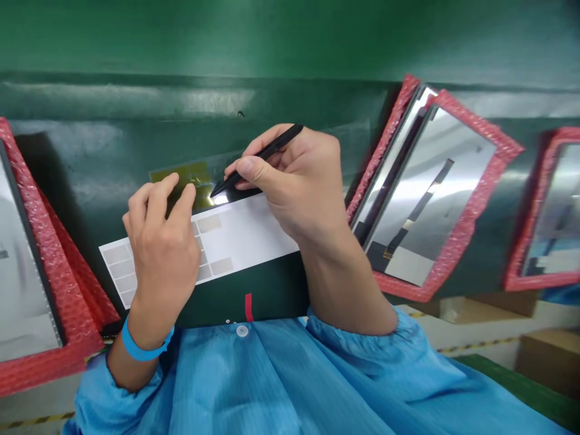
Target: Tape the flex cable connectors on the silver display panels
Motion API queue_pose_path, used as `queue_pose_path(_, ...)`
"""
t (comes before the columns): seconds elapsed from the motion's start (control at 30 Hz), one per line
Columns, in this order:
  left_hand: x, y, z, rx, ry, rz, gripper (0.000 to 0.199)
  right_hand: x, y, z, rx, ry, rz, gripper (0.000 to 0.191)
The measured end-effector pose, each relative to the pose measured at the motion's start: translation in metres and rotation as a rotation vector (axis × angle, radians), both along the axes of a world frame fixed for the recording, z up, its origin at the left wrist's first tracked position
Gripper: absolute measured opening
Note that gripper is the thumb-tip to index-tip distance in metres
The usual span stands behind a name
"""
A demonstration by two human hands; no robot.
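My right hand [299,181] grips a pair of slim black tweezers [276,145] like a pen. Their pointed tip touches or hovers just over the near edge of a clear sheet with yellow film patches [181,174]. My left hand [163,235] has its fingers apart and bent, the fingertips at the yellow patches. Under both hands lies a white sheet [247,229] with rows of grey rectangular stickers [118,254]. The left palm hides part of these stickers.
Display panels [435,193] with a dark flex strip rest on red bubble wrap [471,226] at the right, with another panel [555,205] beyond. A panel [22,272] on red wrap stands at left. Cardboard boxes [550,362] are low on the right. A red tape strip [249,307] marks the green table's edge.
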State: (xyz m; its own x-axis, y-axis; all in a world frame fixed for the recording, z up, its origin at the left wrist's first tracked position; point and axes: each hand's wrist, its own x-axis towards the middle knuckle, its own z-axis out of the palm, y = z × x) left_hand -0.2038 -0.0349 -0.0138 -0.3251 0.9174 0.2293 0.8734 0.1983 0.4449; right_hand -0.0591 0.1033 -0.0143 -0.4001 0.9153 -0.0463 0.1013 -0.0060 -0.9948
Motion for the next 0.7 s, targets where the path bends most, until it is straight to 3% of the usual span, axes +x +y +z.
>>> queue_pose_path(0.37,0.0,0.002,-0.001,-0.015,-0.083,0.014,0.039,-0.003,0.009,0.006,-0.08,-0.054,0.075,0.042)
queue_pose_path(0.7,-0.006,0.005,-0.007,0.009,-0.035,0.018,0.037,-0.005,0.005,-0.006,-0.124,0.148,0.022,0.051)
